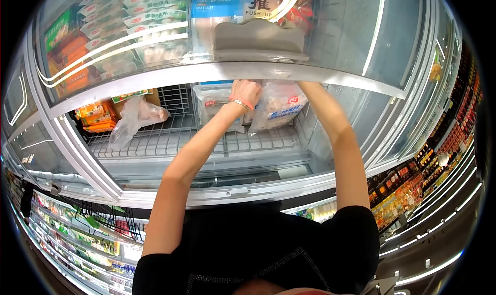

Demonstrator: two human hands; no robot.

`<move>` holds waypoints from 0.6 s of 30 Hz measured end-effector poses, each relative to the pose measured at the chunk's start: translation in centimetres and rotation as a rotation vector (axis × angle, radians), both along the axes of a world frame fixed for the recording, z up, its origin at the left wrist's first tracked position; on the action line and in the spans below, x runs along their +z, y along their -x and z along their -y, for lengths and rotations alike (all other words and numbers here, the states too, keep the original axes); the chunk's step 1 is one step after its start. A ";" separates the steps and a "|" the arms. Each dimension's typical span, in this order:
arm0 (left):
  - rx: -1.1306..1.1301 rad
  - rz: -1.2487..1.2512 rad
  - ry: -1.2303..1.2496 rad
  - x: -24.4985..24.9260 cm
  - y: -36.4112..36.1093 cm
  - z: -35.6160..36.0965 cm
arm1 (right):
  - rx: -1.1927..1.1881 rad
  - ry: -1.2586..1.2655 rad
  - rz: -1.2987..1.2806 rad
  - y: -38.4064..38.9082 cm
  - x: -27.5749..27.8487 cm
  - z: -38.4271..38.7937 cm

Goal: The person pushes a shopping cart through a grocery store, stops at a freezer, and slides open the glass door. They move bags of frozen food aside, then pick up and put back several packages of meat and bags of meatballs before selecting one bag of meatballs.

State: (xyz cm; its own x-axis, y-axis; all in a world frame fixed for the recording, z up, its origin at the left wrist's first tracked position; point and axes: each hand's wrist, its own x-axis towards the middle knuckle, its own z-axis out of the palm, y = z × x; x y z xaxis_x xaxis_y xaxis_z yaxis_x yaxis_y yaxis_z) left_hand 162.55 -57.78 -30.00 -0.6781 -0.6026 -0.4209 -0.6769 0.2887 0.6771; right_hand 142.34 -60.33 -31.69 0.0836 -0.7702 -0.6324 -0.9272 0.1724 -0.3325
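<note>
Both my arms reach down into an open chest freezer. My left hand [247, 92], with a coral band and a bracelet at the wrist, has curled fingers at the upper left edge of a clear bag of frozen food [280, 110] with a red logo and blue lettering. My right hand [309, 87] is by the bag's upper right corner; its fingers are hidden beneath the metal frame of the glass lid [227, 74]. Another clear bag [211, 103] lies left of my left hand, partly covered by my forearm.
A wire rack [181, 132] lines the freezer. At its left are orange packets [97, 120] and a clear bag with pale contents [135, 120]. Several frozen packs [155, 24] show through the lid glass. Metal rims [237, 192] border the opening. Stocked shelves [408, 194] stand beyond.
</note>
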 end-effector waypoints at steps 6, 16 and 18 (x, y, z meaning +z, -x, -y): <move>0.126 -0.048 -0.027 0.0 0.2 -0.6 | 0.022 0.043 0.001 -2.1 0.2 -1.3; 0.122 -0.153 0.136 0.7 0.2 -1.9 | 0.083 0.050 0.005 -1.9 1.1 -1.8; 0.150 -0.031 0.075 0.0 1.2 -0.8 | 0.085 0.043 0.002 -2.0 0.6 -1.4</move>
